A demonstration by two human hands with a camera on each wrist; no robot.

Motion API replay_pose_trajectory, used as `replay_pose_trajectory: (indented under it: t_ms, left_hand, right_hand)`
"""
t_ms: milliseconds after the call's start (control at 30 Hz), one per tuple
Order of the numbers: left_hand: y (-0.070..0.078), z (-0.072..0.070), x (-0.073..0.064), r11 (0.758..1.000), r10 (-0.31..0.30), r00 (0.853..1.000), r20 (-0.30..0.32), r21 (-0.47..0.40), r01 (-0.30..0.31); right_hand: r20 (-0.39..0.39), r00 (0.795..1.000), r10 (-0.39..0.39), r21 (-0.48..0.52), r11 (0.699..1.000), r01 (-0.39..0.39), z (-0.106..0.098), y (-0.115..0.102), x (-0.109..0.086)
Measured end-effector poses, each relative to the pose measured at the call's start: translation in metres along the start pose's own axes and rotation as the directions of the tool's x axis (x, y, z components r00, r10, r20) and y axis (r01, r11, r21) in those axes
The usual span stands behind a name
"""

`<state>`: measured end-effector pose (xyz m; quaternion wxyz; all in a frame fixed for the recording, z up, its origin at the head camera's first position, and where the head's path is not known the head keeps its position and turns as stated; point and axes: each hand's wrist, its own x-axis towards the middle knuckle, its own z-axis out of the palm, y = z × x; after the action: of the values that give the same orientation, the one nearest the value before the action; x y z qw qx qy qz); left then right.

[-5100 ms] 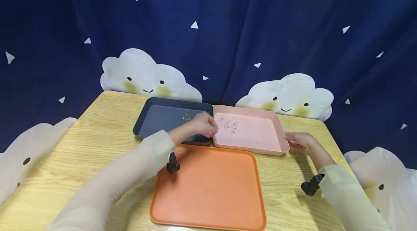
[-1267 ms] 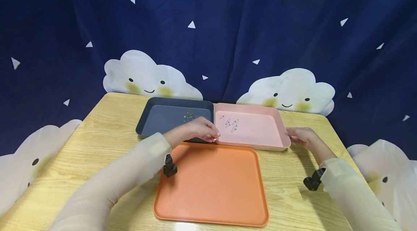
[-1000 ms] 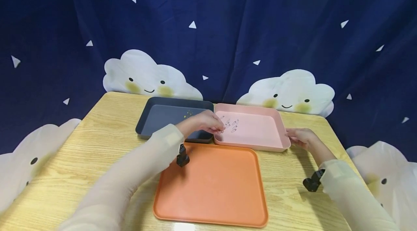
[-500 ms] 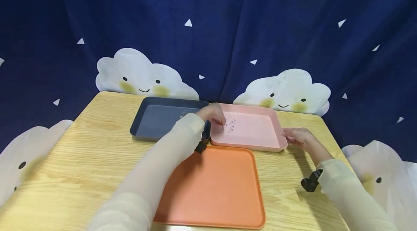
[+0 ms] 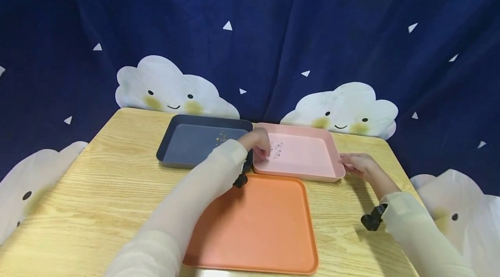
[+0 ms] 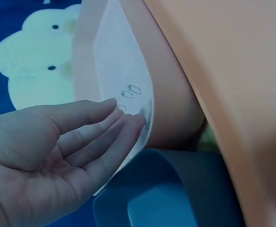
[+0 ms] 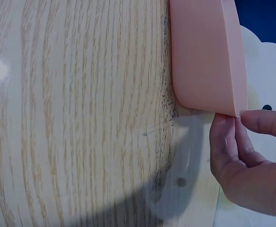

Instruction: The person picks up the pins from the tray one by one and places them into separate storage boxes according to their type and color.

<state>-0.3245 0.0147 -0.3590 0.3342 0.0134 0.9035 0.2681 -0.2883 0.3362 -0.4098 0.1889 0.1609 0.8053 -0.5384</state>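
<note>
In the head view my left hand (image 5: 261, 141) reaches over the left end of the pink tray (image 5: 308, 159), fingers pointing down. The left wrist view shows the left hand (image 6: 66, 151) with thumb and fingertips apart and nothing visible between them, close to small wire loops (image 6: 134, 89) that look like paper clips. Several of these wire loops (image 5: 277, 154) lie on the tray floor; the hand covers some. My right hand (image 7: 251, 161) pinches the tray's right end wall, thumb at the rim and fingers against the outside.
A dark grey tray (image 5: 187, 146) with small gold-coloured bits (image 5: 221, 138) adjoins the pink tray on the left. A flat orange tray (image 5: 258, 225) lies in front of both. All rest on a wooden table (image 5: 97, 181) before a blue curtain (image 5: 250, 29).
My left hand has moved from the near left corner of the pink tray to over its left end, covering some wire loops. The right hand stays at the tray's right end.
</note>
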Motion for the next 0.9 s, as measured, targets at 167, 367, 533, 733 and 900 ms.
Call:
replay_pose_trajectory:
  t_ms: [167, 367, 533, 733, 900]
  left_hand:
    - [-0.009, 0.001, -0.009, 0.988, 0.147, 0.989, -0.023, 0.058, -0.145]
    - [-0.035, 0.006, -0.029, 0.943, 0.323, 0.944, -0.070, 0.113, -0.314]
    - [-0.065, 0.011, -0.048, 0.880, 0.447, 0.889, -0.105, 0.231, -0.415]
    - [-0.105, 0.018, -0.070, 0.756, 0.611, 0.787, -0.084, 0.359, -0.548]
    - [-0.136, 0.024, -0.080, 0.624, 0.710, 0.703, -0.042, 0.499, -0.601]
  right_hand:
    - [0.020, 1.000, -0.005, 0.036, 0.999, 0.005, -0.001, 0.003, 0.000]
    - [0.024, 1.000, 0.001, 0.048, 0.999, -0.002, -0.001, 0.005, -0.001]
    - [0.023, 1.000, -0.014, 0.039, 0.999, 0.013, 0.000, 0.002, 0.000]
    - [0.016, 1.000, -0.011, 0.013, 1.000, 0.010, -0.001, -0.001, 0.001]
    - [0.023, 1.000, -0.009, 0.015, 1.000, 0.009, 0.000, 0.000, 0.001]
